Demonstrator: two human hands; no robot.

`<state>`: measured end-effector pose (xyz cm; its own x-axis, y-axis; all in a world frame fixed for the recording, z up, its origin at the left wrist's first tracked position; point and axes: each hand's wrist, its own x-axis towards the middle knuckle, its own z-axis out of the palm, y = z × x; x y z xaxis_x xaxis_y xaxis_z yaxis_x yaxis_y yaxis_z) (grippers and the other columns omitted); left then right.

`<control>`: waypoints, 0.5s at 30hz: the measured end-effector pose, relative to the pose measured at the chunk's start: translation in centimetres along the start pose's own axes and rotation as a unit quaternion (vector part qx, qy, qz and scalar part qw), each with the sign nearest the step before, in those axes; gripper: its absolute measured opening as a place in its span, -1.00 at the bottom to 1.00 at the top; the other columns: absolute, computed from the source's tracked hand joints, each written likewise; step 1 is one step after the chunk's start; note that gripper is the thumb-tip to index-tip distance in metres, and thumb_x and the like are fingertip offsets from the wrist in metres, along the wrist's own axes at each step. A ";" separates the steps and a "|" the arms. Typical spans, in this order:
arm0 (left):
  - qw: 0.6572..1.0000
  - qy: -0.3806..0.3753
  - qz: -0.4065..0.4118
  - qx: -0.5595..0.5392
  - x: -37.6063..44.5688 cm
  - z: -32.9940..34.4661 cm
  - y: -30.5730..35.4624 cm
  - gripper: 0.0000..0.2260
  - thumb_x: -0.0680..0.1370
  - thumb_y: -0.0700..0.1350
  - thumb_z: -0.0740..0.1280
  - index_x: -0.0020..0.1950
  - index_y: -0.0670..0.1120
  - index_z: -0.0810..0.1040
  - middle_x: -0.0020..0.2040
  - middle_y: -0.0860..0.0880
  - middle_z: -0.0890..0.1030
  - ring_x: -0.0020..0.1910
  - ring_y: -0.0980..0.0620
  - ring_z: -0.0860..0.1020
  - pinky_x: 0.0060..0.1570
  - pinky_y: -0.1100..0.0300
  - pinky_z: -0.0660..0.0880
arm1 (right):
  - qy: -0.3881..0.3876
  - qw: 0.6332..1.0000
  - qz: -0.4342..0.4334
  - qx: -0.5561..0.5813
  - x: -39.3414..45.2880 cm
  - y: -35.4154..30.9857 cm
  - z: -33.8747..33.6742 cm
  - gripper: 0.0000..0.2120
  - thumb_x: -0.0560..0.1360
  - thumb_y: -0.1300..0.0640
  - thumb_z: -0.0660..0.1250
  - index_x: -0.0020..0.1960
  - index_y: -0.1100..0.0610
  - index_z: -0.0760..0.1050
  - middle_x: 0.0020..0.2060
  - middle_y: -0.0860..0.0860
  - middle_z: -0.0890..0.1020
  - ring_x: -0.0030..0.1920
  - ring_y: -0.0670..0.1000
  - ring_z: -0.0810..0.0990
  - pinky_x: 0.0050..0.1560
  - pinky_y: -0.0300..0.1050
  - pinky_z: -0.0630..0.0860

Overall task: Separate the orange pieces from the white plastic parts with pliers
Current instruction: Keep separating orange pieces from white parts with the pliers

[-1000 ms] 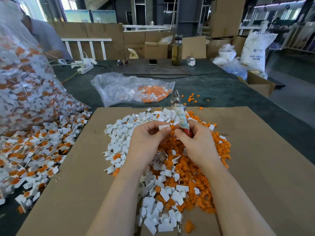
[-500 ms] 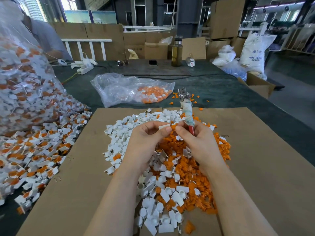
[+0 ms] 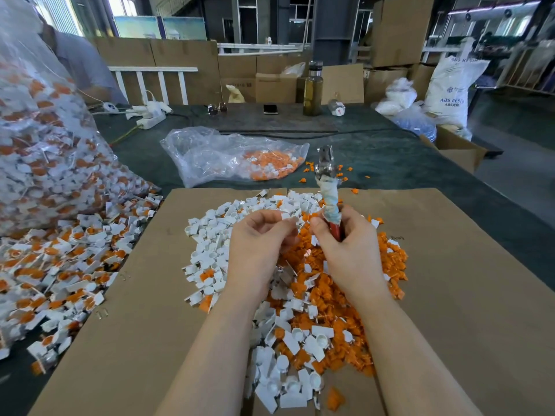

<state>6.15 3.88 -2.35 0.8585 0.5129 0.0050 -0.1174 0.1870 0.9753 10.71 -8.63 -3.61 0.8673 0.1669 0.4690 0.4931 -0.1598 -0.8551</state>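
Note:
My right hand [image 3: 345, 247] grips the pliers [image 3: 328, 187] by their red, tape-wrapped handles, the metal jaws pointing up and away over the table. My left hand [image 3: 258, 244] pinches a small white plastic part [image 3: 288, 217] between thumb and fingers, close to the right thumb. Both hands hover over a heap on the cardboard sheet [image 3: 450, 265]: white parts [image 3: 228, 223] lie mostly at the left and back, orange pieces [image 3: 330, 298] mostly in the middle and right.
A big clear bag [image 3: 39, 145] of unseparated white-and-orange parts spills onto the table at the left [image 3: 60, 265]. A smaller clear bag [image 3: 234, 154] with orange pieces lies beyond the cardboard. A bottle [image 3: 313, 88], phone [image 3: 270, 109], glasses and power strip stand farther back. A person sits behind the big bag.
The pliers have swung from leaning left to nearly upright, jaws rising farther from me. My hands stay close together over the heap, the left still pinching a white part.

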 end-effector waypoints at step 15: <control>0.996 0.025 0.070 0.044 -1.0 0.9 0.3 -0.94 0.45 -0.24 0.51 -0.18 -0.10 0.71 -0.29 -0.05 0.72 -0.25 -0.01 0.70 -0.15 0.17 0.63 | 0.064 0.994 -0.013 -0.085 -0.5 0.0 0.6 -0.89 0.51 0.07 0.40 -0.02 -0.03 0.47 -0.32 -0.19 0.55 -0.29 -0.21 0.55 -0.36 -0.32 0.46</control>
<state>5.69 2.66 -1.86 0.8108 0.5698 0.1336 -0.1886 0.0384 0.9813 10.28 -8.17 -3.93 0.8507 0.0499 0.5232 0.5096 -0.3220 -0.7979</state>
